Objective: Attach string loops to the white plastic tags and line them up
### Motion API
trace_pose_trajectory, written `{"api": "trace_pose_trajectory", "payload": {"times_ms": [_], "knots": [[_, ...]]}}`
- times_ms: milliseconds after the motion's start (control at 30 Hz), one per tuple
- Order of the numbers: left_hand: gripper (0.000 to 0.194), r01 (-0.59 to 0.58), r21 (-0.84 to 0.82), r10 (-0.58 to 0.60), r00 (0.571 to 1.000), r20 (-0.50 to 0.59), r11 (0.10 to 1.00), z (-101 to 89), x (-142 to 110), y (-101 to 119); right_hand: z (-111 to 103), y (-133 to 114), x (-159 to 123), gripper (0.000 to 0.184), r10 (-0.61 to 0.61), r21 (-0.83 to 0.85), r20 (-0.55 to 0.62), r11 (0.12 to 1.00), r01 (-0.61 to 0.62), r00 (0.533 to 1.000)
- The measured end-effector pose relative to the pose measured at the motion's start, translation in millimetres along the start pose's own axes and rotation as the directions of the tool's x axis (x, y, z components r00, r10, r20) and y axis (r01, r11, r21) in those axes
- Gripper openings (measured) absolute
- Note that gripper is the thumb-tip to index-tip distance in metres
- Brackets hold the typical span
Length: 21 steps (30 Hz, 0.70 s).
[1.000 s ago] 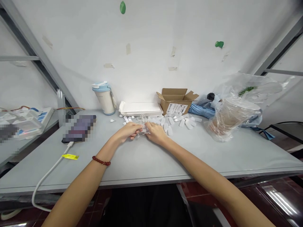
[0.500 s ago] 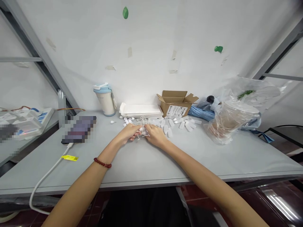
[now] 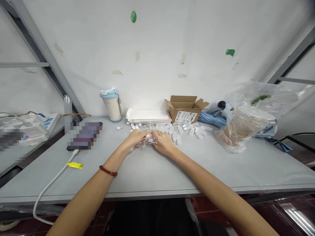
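Note:
My left hand [image 3: 135, 138], with a dark red bead bracelet at the wrist, is closed in a pinch near the middle of the table. Close against it, my right hand [image 3: 164, 143] is closed too, fingertips nearly meeting the left ones. Between them is a small white piece with thin cord [image 3: 144, 143]; the fingers hide most of it. Just behind lies a tangle of white cords [image 3: 149, 126]. Flat translucent white tags [image 3: 178, 140] are strewn right of my right hand. Small white round caps [image 3: 133, 127] lie beyond my left hand.
At the back stand a blue-lidded cup [image 3: 112, 106], a stack of white flat boxes [image 3: 149, 115] and an open cardboard box [image 3: 184, 114]. A plastic-wrapped container [image 3: 248, 124] is at right, near blue cloth [image 3: 213, 118]. A phone [image 3: 85, 136] with a white cable [image 3: 49, 185] lies left.
The whole view has shifted slightly, so everything sits a little lower and to the right. Both hands stay together on the small white piece, with only slight finger movement.

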<state>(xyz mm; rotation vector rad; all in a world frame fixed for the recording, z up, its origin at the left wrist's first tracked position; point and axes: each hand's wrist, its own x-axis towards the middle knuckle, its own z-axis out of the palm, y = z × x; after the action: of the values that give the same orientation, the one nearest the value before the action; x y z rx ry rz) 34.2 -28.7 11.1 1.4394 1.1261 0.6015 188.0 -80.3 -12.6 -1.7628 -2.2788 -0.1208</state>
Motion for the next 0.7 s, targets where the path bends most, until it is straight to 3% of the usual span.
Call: {"api": "trace_pose_trajectory", "payload": {"times_ms": [267,367,500,633,700], "knots": [[0.047,-0.058,0.014,0.057,0.995,0.082,0.998,-1.9,-5.5,2.4,-3.3,3.0,-0.3,0.027,0.027,-0.02,0.011,0.999,-0.027,1.0],[0.044,-0.004,-0.051,0.008,0.997,0.079,0.999,-1.1,-4.2,3.1,-4.5,1.7,-1.0,0.028,0.013,-0.02,0.02,1.0,-0.013,1.0],[0.035,0.128,-0.256,-0.126,0.992,0.022,0.958,-3.8,-1.1,6.7,-3.5,3.3,-0.7,0.03,0.013,-0.008,0.031,1.0,-0.013,0.999],[0.019,0.067,-0.608,-0.077,0.997,0.01,0.791,-10.7,-3.3,16.0,-4.4,6.9,0.6,0.032,0.066,0.007,0.035,0.998,-0.066,0.997],[0.018,0.034,-0.688,-0.04,0.999,0.008,0.725,-12.7,-5.4,19.7,-6.1,7.1,0.9,0.036,0.091,0.017,0.039,0.996,-0.092,0.995]]}}
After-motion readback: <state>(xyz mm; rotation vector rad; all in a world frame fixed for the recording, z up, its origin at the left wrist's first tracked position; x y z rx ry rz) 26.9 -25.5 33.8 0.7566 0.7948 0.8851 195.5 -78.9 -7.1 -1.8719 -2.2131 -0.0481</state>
